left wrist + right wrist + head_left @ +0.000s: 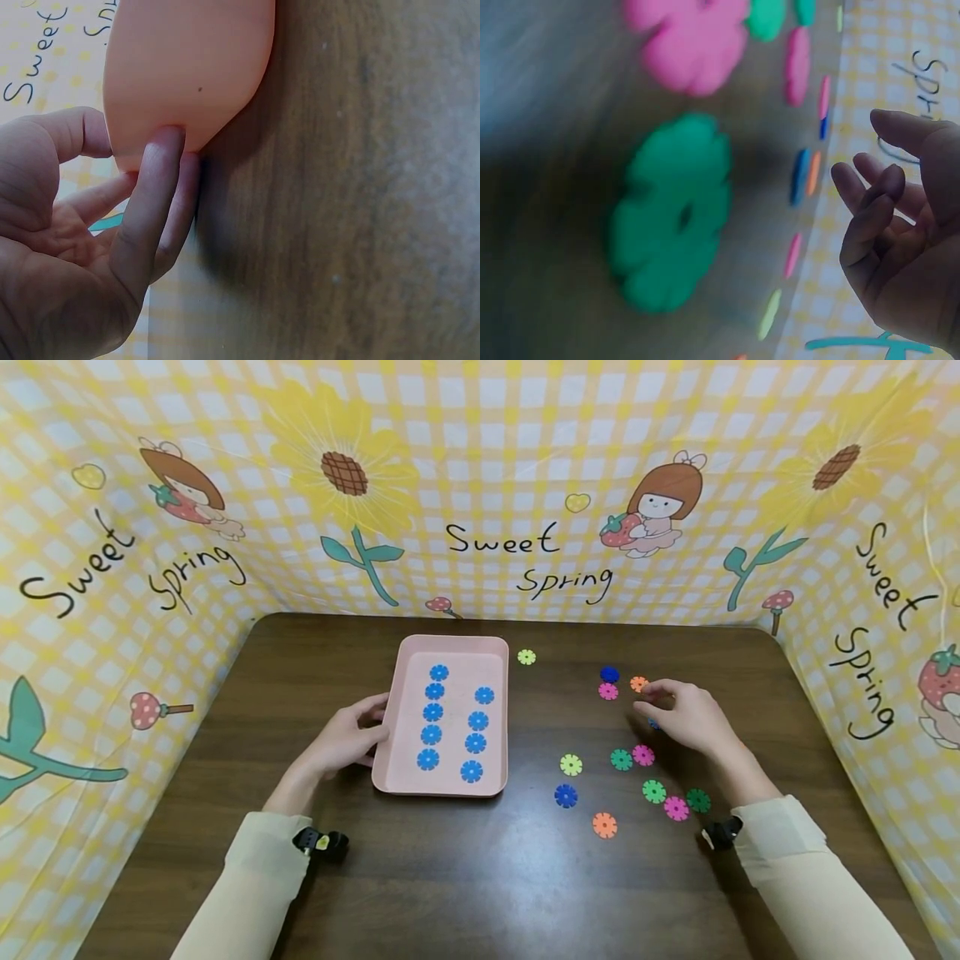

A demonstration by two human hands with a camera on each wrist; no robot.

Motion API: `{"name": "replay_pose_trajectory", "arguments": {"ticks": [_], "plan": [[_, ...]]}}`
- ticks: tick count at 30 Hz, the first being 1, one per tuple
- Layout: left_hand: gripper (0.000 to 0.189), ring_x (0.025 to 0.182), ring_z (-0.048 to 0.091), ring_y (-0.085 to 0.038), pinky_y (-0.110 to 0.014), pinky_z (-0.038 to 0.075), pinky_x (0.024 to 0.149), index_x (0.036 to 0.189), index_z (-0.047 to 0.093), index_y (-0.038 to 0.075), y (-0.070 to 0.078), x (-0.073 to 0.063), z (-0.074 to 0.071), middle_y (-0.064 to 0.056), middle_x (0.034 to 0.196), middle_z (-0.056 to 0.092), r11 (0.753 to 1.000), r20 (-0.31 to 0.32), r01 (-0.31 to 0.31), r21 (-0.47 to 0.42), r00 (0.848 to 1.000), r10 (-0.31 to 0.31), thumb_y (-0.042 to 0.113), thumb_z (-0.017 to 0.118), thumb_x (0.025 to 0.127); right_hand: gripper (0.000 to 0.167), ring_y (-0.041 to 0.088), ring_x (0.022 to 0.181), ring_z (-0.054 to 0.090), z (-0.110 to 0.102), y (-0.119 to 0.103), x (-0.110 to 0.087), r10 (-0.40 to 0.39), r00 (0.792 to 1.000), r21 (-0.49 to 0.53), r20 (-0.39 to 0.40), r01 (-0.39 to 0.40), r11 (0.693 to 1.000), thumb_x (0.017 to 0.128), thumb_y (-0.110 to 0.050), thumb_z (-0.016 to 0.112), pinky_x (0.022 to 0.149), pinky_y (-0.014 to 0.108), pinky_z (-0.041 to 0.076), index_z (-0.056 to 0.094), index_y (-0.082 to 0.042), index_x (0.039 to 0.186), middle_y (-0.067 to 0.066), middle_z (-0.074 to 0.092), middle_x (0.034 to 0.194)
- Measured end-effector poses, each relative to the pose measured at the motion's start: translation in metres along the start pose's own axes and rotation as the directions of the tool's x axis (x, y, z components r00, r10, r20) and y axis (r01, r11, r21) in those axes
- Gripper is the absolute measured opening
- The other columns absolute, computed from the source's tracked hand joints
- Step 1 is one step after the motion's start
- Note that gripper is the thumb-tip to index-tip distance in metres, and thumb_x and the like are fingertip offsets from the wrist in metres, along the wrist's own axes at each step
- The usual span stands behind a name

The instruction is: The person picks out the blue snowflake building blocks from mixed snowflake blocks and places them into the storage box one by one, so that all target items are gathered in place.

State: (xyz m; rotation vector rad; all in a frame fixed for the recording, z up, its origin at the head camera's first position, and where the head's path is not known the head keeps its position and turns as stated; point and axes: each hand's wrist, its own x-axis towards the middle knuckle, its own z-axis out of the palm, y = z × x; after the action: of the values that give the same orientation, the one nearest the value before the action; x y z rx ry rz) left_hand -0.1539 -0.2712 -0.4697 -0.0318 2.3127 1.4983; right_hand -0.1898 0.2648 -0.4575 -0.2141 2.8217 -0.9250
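Observation:
A pink tray (441,787) carries two columns of blue flower-shaped discs (431,712), several in each. My left hand (347,735) grips the tray's left side, thumb at the rim and fingertips against the outer wall, as the left wrist view also shows (82,240). To the right, my right hand (686,714) is over the table with its fingers loosely bent and nothing between thumb and fingers. Partly hidden under it lies a light blue disc (654,724). An orange disc (638,684) is just beyond its fingertips.
Loose discs lie right of the tray: yellow-green (571,765), dark blue (566,796), pink (676,808), green (654,791) and orange (604,825). One dark blue disc (610,674) overlaps a pink one (607,692). A checked cloth (480,485) walls the brown table (450,877) behind and at both sides.

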Motion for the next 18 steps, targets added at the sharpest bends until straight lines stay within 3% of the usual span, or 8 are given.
{"name": "replay_pose_trajectory", "arguments": {"ticks": [7, 14, 18], "plan": [[0.067, 0.101, 0.066, -0.034, -0.045, 0.064, 0.070, 0.163, 0.032, 0.010, 0.001, 0.000, -0.001, -0.027, 0.144, 0.046, 1.000, -0.004, 0.008, 0.000, 1.000, -0.008, 0.008, 0.055, 0.101, 0.051, 0.044, 0.125, 0.056, -0.005, 0.015, -0.002, 0.027, 0.999, -0.046, 0.044, -0.024, 0.999, 0.100, -0.042, 0.069, 0.102, 0.063, 0.044, 0.066, -0.004, 0.134, 0.020, 0.068, 0.128], [0.066, 0.101, 0.066, -0.034, -0.045, 0.064, 0.071, 0.163, 0.033, 0.009, 0.000, 0.001, 0.000, -0.027, 0.144, 0.046, 1.000, 0.000, 0.003, -0.007, 1.000, -0.003, 0.008, 0.056, 0.101, 0.055, 0.040, 0.111, 0.062, -0.005, 0.025, -0.004, 0.035, 0.996, -0.079, 0.084, -0.029, 0.996, 0.094, -0.042, 0.076, 0.096, 0.060, 0.048, 0.067, 0.000, 0.128, 0.021, 0.068, 0.120], [0.067, 0.101, 0.066, -0.034, -0.045, 0.064, 0.070, 0.163, 0.032, 0.009, -0.001, 0.001, 0.000, -0.027, 0.143, 0.046, 1.000, -0.001, 0.000, -0.006, 1.000, 0.000, 0.008, 0.056, 0.101, 0.048, 0.037, 0.104, 0.062, -0.005, 0.028, -0.004, 0.039, 0.994, -0.102, 0.103, -0.028, 0.994, 0.093, -0.040, 0.077, 0.092, 0.058, 0.050, 0.068, -0.002, 0.121, 0.018, 0.067, 0.113]]}}
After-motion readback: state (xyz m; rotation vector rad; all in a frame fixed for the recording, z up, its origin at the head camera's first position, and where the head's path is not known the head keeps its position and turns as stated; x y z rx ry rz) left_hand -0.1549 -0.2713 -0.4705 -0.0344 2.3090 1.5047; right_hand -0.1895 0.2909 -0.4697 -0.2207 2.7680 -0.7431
